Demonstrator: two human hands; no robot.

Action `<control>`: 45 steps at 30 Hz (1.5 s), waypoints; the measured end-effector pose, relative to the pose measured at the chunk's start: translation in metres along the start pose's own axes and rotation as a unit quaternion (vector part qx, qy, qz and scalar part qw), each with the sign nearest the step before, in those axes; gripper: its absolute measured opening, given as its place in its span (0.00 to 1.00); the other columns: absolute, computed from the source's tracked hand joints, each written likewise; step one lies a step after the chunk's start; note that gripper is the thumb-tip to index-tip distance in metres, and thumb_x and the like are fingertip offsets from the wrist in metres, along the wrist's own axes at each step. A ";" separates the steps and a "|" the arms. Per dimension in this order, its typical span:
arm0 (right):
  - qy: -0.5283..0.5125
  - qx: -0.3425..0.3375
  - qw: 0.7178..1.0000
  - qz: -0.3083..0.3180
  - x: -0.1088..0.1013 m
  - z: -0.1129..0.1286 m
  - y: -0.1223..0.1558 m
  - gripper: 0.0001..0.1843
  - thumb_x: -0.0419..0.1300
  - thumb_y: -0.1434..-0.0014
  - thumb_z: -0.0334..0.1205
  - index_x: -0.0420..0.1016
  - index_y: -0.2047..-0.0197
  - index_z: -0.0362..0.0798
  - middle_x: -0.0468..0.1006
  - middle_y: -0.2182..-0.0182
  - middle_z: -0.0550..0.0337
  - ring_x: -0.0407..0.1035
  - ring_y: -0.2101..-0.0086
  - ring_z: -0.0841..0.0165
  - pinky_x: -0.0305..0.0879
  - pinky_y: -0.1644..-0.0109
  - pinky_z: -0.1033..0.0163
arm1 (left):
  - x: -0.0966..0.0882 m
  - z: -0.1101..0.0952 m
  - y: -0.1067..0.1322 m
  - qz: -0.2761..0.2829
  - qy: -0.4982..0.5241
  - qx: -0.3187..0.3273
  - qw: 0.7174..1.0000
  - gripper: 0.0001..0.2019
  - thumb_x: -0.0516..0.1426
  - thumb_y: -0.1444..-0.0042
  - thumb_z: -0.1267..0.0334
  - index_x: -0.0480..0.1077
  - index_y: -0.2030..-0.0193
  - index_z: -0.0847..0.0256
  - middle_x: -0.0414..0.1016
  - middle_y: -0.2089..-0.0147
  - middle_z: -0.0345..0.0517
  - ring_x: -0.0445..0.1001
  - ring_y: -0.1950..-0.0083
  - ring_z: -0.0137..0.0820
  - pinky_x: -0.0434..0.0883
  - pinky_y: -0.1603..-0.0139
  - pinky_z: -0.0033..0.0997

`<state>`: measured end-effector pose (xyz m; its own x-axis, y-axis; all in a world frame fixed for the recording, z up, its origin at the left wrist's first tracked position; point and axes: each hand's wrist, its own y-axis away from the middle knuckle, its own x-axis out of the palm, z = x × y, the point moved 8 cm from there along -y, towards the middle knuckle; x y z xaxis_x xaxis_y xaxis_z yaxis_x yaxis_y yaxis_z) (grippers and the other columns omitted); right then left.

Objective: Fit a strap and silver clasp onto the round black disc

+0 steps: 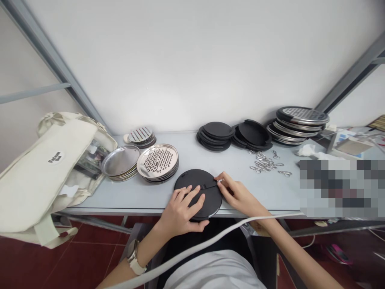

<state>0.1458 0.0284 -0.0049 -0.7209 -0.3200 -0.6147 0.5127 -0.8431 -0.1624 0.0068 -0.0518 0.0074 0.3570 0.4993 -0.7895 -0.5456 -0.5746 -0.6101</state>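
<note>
At lower centre, the black disc (192, 180) is steadied under the spread left hand (179, 210); at its dark strip (209, 185), a metal piece (219, 181) is pinched by the right hand (236, 193), apparently being fitted; fine alignment seems called for.

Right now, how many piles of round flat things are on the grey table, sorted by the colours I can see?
Round silver-topped metal disc piles: 3
Round matte-black dish piles: 2
Mixed black-and-silver round disc pile: 1
Total: 6 piles
</note>
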 end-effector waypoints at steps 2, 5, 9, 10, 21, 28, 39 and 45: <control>-0.009 0.006 1.000 -0.002 0.000 0.000 -0.001 0.11 0.43 0.34 0.44 0.59 0.53 0.51 0.68 0.76 0.65 0.61 0.77 0.69 0.57 0.70 0.65 | 0.000 0.000 0.000 0.002 0.000 -0.003 1.000 0.25 0.55 0.47 0.48 0.70 0.48 0.61 0.69 0.43 0.54 0.68 0.45 0.46 0.65 0.49 0.43; -0.021 0.019 0.999 -0.016 -0.003 -0.002 -0.002 0.11 0.42 0.33 0.44 0.57 0.51 0.50 0.68 0.75 0.64 0.62 0.76 0.69 0.58 0.69 0.65 | 0.001 0.001 0.001 0.005 0.001 -0.006 1.000 0.25 0.55 0.47 0.48 0.70 0.47 0.61 0.69 0.42 0.55 0.67 0.44 0.47 0.64 0.48 0.44; -0.031 0.024 0.999 -0.037 -0.006 -0.006 -0.004 0.08 0.44 0.33 0.45 0.57 0.57 0.50 0.66 0.76 0.65 0.63 0.75 0.69 0.58 0.69 0.66 | 0.002 0.002 0.002 0.005 0.013 -0.011 1.000 0.24 0.56 0.48 0.49 0.70 0.48 0.61 0.68 0.42 0.54 0.67 0.44 0.47 0.64 0.48 0.44; -0.033 0.023 0.999 -0.035 -0.006 -0.007 -0.004 0.08 0.44 0.33 0.45 0.57 0.59 0.50 0.66 0.76 0.65 0.63 0.75 0.69 0.58 0.69 0.66 | 0.002 0.002 0.002 0.006 0.018 -0.014 1.000 0.24 0.56 0.48 0.49 0.70 0.48 0.62 0.68 0.41 0.54 0.67 0.44 0.47 0.64 0.48 0.44; -0.009 0.008 1.000 -0.029 -0.004 -0.002 -0.002 0.08 0.43 0.33 0.44 0.59 0.60 0.51 0.66 0.76 0.66 0.60 0.76 0.70 0.58 0.69 0.66 | 0.002 0.004 0.003 0.029 0.062 -0.009 0.998 0.23 0.56 0.47 0.50 0.69 0.48 0.61 0.66 0.40 0.52 0.65 0.43 0.47 0.62 0.47 0.46; 0.018 -0.015 0.999 -0.035 -0.005 0.000 -0.004 0.11 0.46 0.33 0.43 0.68 0.56 0.52 0.76 0.60 0.60 0.71 0.61 0.67 0.62 0.56 0.65 | 0.002 0.004 0.004 0.027 0.057 -0.009 0.998 0.24 0.56 0.48 0.50 0.70 0.48 0.61 0.67 0.40 0.52 0.65 0.43 0.47 0.63 0.47 0.46; 0.031 -0.012 0.999 -0.030 -0.004 0.001 -0.002 0.14 0.42 0.32 0.41 0.63 0.49 0.51 0.75 0.57 0.56 0.72 0.60 0.67 0.64 0.56 0.64 | 0.003 0.004 0.004 0.022 0.055 -0.008 0.998 0.24 0.55 0.47 0.50 0.69 0.47 0.61 0.66 0.40 0.52 0.64 0.42 0.47 0.62 0.46 0.46; 0.039 -0.007 0.999 -0.025 -0.004 0.001 -0.002 0.14 0.42 0.32 0.43 0.64 0.51 0.51 0.76 0.60 0.56 0.72 0.64 0.66 0.64 0.61 0.64 | 0.003 0.003 0.004 0.018 0.052 -0.006 0.998 0.24 0.56 0.47 0.50 0.69 0.48 0.61 0.67 0.40 0.53 0.65 0.42 0.47 0.63 0.47 0.46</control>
<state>0.1470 0.0303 -0.0012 -0.7071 -0.2424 -0.6643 0.4838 -0.8510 -0.2045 0.0034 -0.0503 0.0031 0.4144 0.4081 -0.8135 -0.5510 -0.5989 -0.5811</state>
